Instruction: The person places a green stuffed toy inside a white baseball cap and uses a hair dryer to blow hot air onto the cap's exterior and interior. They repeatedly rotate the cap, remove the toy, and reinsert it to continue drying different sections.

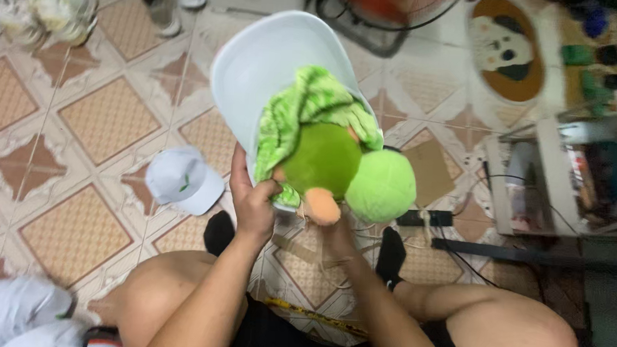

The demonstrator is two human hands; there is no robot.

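We grip white cap [257, 72] with left hand [254, 206], fingers pinching its edge | green plush turtle [330, 157] sits inside cap at 12 o'clock | right hand [337, 235] under the toy, fingers hidden, cannot tell | spare cap [183, 179] at 9 o'clock, untouched

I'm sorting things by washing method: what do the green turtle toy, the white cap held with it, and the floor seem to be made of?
Turtle toy: soft plush fabric, with a fuzzy, matte pile; its shell looks like shaggier striped fleece. White cap: probably woven cloth, smooth and matte, with a stiff curved brim. Floor: glazed ceramic tile, going by the patterned squares, joints and slight sheen.
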